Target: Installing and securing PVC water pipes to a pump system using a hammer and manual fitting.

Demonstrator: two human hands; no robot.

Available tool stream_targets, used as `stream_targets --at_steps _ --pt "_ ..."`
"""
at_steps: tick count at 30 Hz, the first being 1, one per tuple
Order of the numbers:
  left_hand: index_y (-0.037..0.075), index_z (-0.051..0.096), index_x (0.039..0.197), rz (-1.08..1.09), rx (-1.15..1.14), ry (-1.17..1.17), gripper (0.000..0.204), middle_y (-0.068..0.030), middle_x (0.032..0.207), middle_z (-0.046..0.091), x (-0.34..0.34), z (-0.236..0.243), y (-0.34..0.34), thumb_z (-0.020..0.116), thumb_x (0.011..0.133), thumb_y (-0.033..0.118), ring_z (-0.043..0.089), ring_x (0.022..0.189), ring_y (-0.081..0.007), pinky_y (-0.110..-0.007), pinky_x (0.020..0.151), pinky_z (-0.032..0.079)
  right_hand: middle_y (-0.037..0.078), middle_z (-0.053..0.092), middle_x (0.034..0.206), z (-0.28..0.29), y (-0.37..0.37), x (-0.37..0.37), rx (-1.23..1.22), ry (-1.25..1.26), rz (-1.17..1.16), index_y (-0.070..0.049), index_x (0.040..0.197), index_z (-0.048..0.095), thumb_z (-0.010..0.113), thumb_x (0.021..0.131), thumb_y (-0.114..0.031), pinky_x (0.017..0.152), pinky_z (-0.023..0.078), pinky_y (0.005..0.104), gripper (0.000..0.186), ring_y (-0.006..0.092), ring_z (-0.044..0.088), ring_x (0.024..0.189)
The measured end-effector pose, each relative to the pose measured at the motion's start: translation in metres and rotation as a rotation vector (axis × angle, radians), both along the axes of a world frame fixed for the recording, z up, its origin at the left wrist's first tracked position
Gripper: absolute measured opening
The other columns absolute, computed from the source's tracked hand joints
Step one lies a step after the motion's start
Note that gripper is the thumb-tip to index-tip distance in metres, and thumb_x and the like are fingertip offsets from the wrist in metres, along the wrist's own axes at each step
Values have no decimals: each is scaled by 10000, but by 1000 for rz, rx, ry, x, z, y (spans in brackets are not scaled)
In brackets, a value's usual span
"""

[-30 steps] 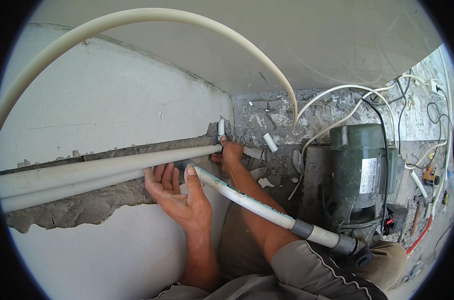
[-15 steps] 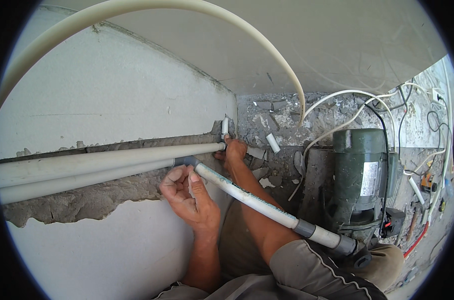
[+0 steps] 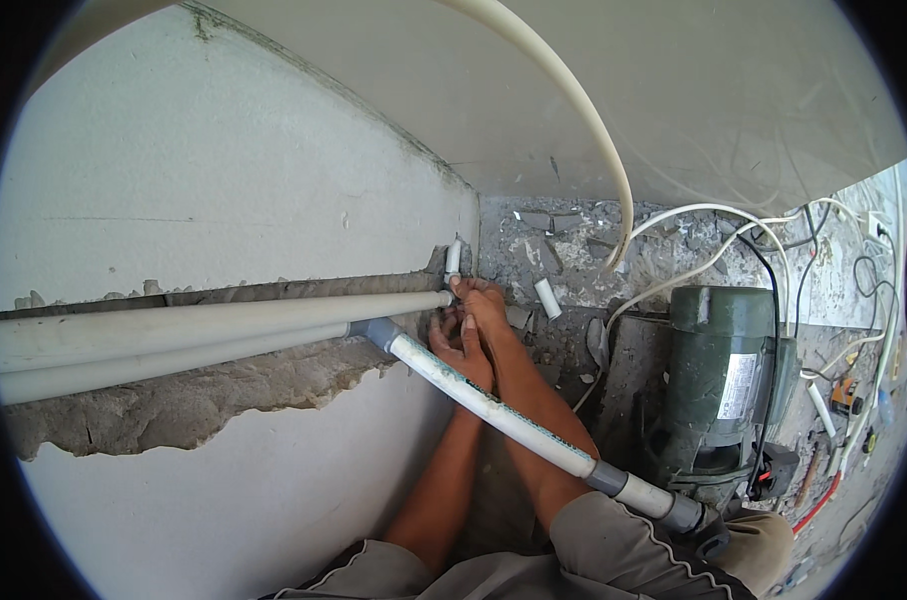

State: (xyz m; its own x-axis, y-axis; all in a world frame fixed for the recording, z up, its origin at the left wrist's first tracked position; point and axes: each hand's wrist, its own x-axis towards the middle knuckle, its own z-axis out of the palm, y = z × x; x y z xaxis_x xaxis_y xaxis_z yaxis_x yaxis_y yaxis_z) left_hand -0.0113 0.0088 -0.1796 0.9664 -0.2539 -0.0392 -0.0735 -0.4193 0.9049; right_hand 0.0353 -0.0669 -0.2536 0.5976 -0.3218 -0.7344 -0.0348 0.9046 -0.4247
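Two long white pipes, an upper one (image 3: 224, 322) and a lower one (image 3: 204, 358), run along a channel chopped into the wall. At the upper pipe's end, by the corner, my right hand (image 3: 484, 303) is closed around a grey fitting that it mostly hides. A short white pipe stub (image 3: 454, 257) rises just above those fingers. My left hand (image 3: 462, 348) is right below, fingers curled and thumb bent in, close against the right hand; what it holds, if anything, is hidden. A grey elbow (image 3: 376, 331) joins the lower pipe to a slanting white pipe (image 3: 494, 408), which crosses over my forearms.
To the right stands a green motor pump (image 3: 722, 375), joined to the slanting pipe. A cream hose (image 3: 584, 95) arches overhead. Broken tile pieces (image 3: 549, 222) and a loose pipe offcut (image 3: 548, 298) lie on the rubble floor. Cables (image 3: 786, 255) trail at the right, near an orange-and-black tool (image 3: 846, 396).
My left hand has moved from beside the grey elbow, right and up, to join the right hand at the upper pipe's end. The right hand stays at the fitting. The view has shifted slightly.
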Motion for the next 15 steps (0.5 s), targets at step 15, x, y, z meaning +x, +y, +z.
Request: stream_targets --at_steps 15 --pt "-50 672 1089 -37 107 -121 208 -138 1014 695 33 -51 4 718 941 89 627 944 -211 -349 865 498 20 640 944 -13 -17 -34 10 -316 59 -12 1080 662 690 962 -112 777 468 249 157 108 567 851"
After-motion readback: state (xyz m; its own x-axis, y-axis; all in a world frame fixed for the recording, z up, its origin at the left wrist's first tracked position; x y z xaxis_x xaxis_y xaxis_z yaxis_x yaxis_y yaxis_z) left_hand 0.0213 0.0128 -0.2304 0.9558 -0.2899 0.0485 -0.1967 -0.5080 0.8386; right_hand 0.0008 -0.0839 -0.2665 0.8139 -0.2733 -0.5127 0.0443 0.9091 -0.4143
